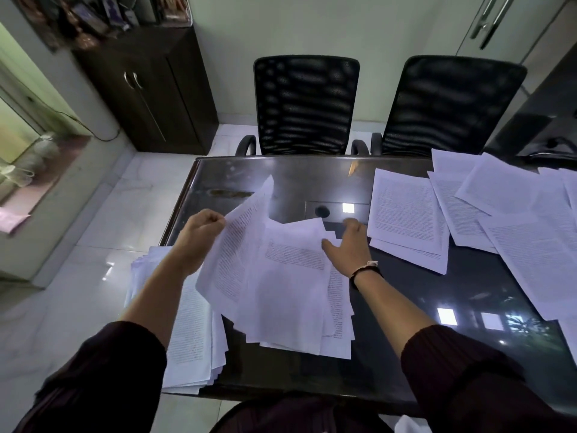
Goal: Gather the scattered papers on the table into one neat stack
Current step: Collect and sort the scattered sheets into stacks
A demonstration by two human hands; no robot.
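Mid-gather. Left hand [203, 228] pinches a lifted sheet [240, 242] at centre frame; right hand [349, 242], fingers spread, presses the loose pile [290, 295] on the table [421, 307]. Another pile [190, 332] lies lower left, scattered papers [468, 210] at right. Next, likely: drop the sheet, pull the right ones in, square edges. Print too small to read; no brands.

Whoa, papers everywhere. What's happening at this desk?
A person is gathering printed sheets on a dark glass table. Their left hand grips a lifted sheet by its edge, while the right hand lies spread on a loose pile in the middle. Another stack sits at the table's left edge, and more sheets lie scattered to the right, not yet collected.
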